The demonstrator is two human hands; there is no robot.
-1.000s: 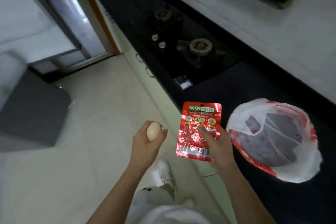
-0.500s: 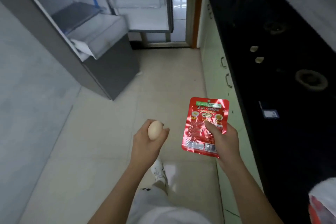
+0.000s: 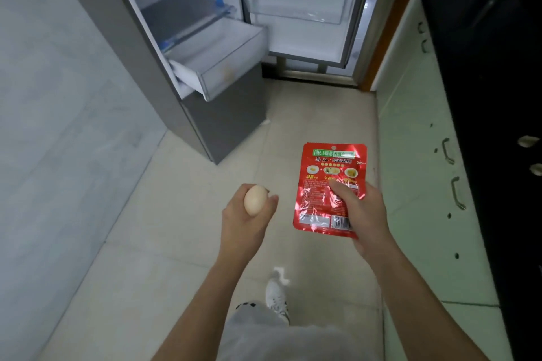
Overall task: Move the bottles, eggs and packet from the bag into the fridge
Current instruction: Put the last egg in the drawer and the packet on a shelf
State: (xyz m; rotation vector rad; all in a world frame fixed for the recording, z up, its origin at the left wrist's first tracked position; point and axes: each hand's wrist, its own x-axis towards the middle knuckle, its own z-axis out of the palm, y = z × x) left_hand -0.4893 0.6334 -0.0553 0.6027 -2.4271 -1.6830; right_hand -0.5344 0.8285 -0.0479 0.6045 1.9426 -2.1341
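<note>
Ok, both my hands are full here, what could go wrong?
The egg sits high in your left hand, partly out of the grip; it could drop onto the tiled floor. The open fridge drawer juts out, and your right hand holds the red packet, so neither is free.

Pale egg (image 3: 255,204) in left hand (image 3: 245,221); red packet (image 3: 331,189) upright in right hand (image 3: 362,215)

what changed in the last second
The person has turned from the counter to the open fridge, now close ahead with its drawer pulled out; the bag has left the view. Unchanged: the left hand grips the egg, the right hand pinches the red packet.
</note>
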